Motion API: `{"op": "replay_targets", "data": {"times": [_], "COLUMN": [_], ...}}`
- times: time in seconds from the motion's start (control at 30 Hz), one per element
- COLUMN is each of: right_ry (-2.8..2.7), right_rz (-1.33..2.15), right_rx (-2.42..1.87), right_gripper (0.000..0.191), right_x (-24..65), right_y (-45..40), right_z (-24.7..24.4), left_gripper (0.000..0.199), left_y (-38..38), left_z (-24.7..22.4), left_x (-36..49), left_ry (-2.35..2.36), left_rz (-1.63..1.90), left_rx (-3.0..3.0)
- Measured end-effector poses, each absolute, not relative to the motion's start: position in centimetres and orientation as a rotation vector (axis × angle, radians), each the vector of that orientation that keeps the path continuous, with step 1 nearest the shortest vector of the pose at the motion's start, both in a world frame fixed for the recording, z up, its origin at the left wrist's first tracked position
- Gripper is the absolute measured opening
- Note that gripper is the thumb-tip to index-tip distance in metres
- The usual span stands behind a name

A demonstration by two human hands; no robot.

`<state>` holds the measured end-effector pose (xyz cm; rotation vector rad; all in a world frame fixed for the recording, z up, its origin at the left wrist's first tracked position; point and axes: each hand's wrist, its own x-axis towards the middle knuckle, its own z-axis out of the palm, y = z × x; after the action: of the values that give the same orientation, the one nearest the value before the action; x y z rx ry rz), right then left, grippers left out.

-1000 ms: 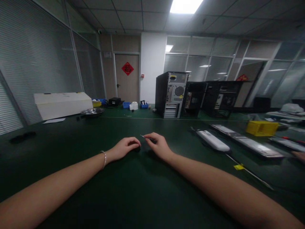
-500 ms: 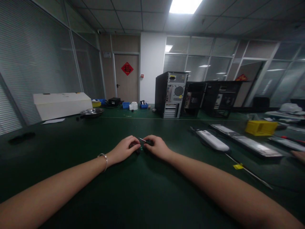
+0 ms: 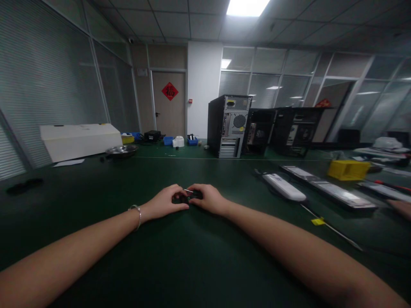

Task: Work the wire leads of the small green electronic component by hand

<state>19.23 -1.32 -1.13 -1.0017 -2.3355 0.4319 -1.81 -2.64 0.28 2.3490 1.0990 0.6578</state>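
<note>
Near the middle of the dark green table [image 3: 154, 252], my left hand [image 3: 167, 201] curls its fingers round something small and dark that I cannot make out. My right hand [image 3: 207, 199] faces it, closed on a small dark tool [image 3: 188, 191] with a thin shiny shaft pointing left. Their fingertips nearly meet, and a bit of green shows low between them. Fingers and shadow hide most of what they hold. A silver bracelet circles my left wrist.
Black computer cases [image 3: 229, 126] stand at the back. On the right lie a white power strip [image 3: 284, 187], a long flat metal-topped unit [image 3: 330, 188], a yellow bin [image 3: 348, 170] and another person's hand [image 3: 400, 207]. A metal bowl [image 3: 121, 151] and white box [image 3: 81, 141] are back left.
My right hand has come slightly left, closer to my left hand, and the shiny shaft now reaches further over the left fingers. The left thumb has dropped lower. The whole view has shifted slightly.
</note>
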Motion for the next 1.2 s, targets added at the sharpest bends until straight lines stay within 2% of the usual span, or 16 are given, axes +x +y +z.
{"op": "replay_targets", "data": {"times": [0.4, 0.83, 1.2], "right_ry": [-1.991, -2.074, -2.048], "right_rz": [0.463, 0.400, 0.509], "right_rx": [-0.804, -0.829, -0.744], "right_gripper": [0.037, 0.039, 0.036], "right_x": [18.8, 18.2, 18.2], "right_y": [-2.2, -3.4, -3.3], "right_z": [-0.7, -0.2, -0.1], "left_gripper": [0.043, 0.042, 0.043], "left_y": [-2.0, -2.5, -2.4], "left_z": [-0.2, 0.2, -0.1], "left_x": [-1.4, -1.2, -1.3], "left_ry": [0.834, 0.903, 0.912], "left_rz": [0.889, 0.862, 0.855], "left_rx": [1.752, 1.831, 1.766]}}
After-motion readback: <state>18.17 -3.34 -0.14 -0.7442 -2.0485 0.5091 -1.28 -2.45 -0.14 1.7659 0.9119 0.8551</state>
